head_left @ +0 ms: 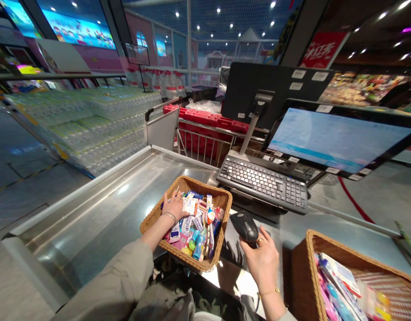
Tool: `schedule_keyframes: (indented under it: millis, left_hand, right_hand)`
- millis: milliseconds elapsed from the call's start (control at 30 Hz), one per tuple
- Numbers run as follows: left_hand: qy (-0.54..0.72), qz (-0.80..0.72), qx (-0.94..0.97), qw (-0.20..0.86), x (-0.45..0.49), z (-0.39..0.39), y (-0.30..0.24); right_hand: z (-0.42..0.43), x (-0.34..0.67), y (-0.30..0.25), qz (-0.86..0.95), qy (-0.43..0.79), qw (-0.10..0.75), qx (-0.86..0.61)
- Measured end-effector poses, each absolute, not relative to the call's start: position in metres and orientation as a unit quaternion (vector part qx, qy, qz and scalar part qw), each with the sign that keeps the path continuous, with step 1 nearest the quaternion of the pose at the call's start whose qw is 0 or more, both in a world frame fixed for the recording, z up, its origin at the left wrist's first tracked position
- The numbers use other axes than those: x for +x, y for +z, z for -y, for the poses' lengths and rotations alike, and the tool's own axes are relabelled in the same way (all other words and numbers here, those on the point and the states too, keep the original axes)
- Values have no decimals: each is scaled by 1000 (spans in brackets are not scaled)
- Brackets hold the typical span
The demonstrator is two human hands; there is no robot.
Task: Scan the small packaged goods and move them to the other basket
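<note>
My left hand (174, 206) reaches into a wicker basket (222, 200) full of small coloured packets on the steel counter. Its fingers are closed on a white packet (191, 206) near the basket's far side. My right hand (263, 259) grips the handle of a black barcode scanner (245, 225) just right of that basket, with its head pointing away from me toward the keyboard. A ring and a bracelet show on the right hand, a bracelet on the left wrist.
A black keyboard (264, 180) and a tilted touchscreen (339, 139) stand behind the scanner. A second wicker basket (302, 272) with packets sits at the lower right. The steel checkout counter (101, 214) stretches left. Red carts and stacked bottled water lie beyond.
</note>
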State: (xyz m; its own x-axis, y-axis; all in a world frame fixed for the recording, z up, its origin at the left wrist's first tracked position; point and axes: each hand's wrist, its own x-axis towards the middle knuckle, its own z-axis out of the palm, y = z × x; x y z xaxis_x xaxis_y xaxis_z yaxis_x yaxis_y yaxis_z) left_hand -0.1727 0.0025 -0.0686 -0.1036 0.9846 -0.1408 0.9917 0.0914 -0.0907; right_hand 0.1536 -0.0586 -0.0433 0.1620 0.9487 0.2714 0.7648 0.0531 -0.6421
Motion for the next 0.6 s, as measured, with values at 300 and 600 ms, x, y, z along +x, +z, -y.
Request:
schedule_keyframes:
  millis: [300, 600]
  left_hand:
    - [-79, -723, 684, 57, -164, -8, -72]
    - [-49, -728, 683, 12, -132, -39, -69]
  right_hand:
    - [55, 157, -48, 637, 123, 364, -668]
    - [54, 160, -45, 632, 133, 360, -674]
